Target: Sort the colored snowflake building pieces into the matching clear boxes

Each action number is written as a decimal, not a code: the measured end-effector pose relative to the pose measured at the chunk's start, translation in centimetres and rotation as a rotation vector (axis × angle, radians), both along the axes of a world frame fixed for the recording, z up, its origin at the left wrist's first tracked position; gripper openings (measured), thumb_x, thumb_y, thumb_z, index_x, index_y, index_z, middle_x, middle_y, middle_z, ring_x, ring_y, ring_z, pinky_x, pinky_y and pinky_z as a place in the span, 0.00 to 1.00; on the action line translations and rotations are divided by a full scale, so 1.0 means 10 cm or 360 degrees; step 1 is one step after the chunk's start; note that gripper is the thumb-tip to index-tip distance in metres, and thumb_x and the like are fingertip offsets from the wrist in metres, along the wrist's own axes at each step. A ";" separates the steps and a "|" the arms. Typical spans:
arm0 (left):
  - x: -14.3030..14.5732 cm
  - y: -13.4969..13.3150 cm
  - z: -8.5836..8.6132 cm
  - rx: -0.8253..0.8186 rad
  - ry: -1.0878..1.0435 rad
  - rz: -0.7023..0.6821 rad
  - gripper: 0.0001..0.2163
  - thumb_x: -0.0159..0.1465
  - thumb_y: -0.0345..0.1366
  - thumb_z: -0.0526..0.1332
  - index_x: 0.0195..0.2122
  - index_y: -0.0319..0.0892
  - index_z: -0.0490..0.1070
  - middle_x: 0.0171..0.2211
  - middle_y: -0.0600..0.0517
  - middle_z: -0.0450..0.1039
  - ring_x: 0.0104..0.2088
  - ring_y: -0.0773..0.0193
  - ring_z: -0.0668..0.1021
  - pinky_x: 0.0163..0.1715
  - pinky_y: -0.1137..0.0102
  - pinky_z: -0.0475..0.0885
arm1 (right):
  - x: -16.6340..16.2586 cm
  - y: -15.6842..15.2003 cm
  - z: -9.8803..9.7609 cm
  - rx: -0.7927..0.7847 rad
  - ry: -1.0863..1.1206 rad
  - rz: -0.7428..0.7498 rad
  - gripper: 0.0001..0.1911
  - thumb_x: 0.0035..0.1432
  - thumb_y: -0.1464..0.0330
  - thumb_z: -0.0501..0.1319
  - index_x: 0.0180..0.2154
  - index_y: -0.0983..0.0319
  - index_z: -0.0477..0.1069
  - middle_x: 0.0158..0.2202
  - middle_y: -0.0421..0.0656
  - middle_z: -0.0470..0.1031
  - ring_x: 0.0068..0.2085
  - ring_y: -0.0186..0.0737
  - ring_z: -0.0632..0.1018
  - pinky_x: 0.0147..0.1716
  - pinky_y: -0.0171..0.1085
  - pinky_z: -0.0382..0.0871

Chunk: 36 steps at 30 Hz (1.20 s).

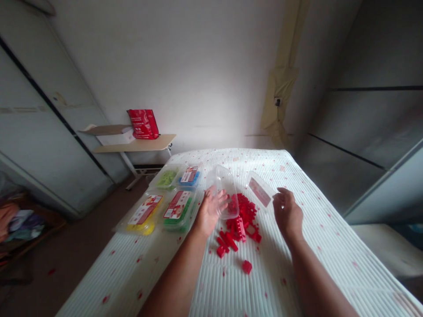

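Observation:
My left hand (pixel 209 210) is at the side of a clear plastic box (pixel 228 175), its fingers curved against the wall and partly seen through it. The box is tilted over a heap of red toy building bricks (pixel 246 209), some visible through the plastic. My right hand (pixel 288 215), fingers bent, is at the near right corner of a clear lid (pixel 253 178) with a reddish label. The lid lies to the right of the heap. Several loose red bricks (pixel 228 241) lie nearer me, with a single red brick (pixel 246 267) apart from them.
Left on the quilted table cover (pixel 247 295) stand closed clear boxes of yellow (pixel 142 228), dark green (pixel 178 219), light green (pixel 166 178) and blue (pixel 190 178) pieces. Beyond, a side table (pixel 153 144) holds a red bag (pixel 143 124) and a white box (pixel 115 137).

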State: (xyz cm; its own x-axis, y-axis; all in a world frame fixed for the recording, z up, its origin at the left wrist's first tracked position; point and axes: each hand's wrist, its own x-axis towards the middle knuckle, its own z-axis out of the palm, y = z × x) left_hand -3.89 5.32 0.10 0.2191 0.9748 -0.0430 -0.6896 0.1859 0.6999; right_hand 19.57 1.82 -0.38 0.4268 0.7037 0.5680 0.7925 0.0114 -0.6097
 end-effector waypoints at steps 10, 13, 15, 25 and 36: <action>0.00 -0.03 -0.02 -0.0034 -0.0147 -0.0047 0.23 0.60 0.48 0.59 0.51 0.39 0.65 0.44 0.40 0.74 0.43 0.55 0.78 0.45 0.61 0.71 | 0.07 0.01 0.00 -0.0028 0.0022 0.0090 0.17 0.58 0.65 0.50 0.46 0.63 0.70 0.32 0.46 0.78 0.31 0.41 0.77 0.30 0.36 0.66; 0.02 -0.05 0.00 -0.0072 -0.0193 -0.0078 0.23 0.60 0.46 0.59 0.52 0.38 0.63 0.45 0.41 0.73 0.44 0.52 0.78 0.48 0.58 0.70 | 0.04 0.01 0.00 0.0061 -0.0074 0.0208 0.17 0.59 0.67 0.49 0.43 0.63 0.73 0.36 0.48 0.77 0.34 0.41 0.78 0.32 0.36 0.68; 0.04 -0.06 0.00 -0.0083 -0.0228 -0.0105 0.23 0.61 0.44 0.59 0.54 0.40 0.61 0.44 0.42 0.74 0.45 0.52 0.78 0.48 0.56 0.69 | 0.01 0.01 -0.01 0.0114 -0.0160 0.0251 0.16 0.60 0.68 0.49 0.39 0.63 0.74 0.37 0.48 0.77 0.35 0.41 0.78 0.32 0.37 0.68; 0.02 -0.08 -0.03 -0.0056 -0.0322 -0.0192 0.27 0.61 0.51 0.57 0.60 0.50 0.56 0.44 0.43 0.75 0.43 0.50 0.78 0.47 0.54 0.68 | -0.07 0.00 -0.01 0.0326 -0.0562 0.0387 0.13 0.61 0.74 0.51 0.36 0.63 0.75 0.35 0.47 0.79 0.37 0.41 0.76 0.37 0.36 0.70; -0.04 -0.12 -0.03 -0.0057 -0.0419 -0.0213 0.27 0.59 0.43 0.58 0.60 0.47 0.56 0.43 0.44 0.75 0.45 0.51 0.77 0.46 0.56 0.67 | -0.06 0.07 -0.04 0.0284 -0.0302 0.0388 0.13 0.59 0.70 0.53 0.32 0.62 0.77 0.37 0.47 0.80 0.39 0.44 0.77 0.39 0.42 0.70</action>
State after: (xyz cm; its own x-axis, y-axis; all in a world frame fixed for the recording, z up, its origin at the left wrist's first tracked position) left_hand -4.24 4.16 -0.18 0.3537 0.9354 -0.0018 -0.8142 0.3088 0.4917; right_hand 18.93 2.55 -0.81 0.1337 0.6545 0.7441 0.8524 0.3071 -0.4233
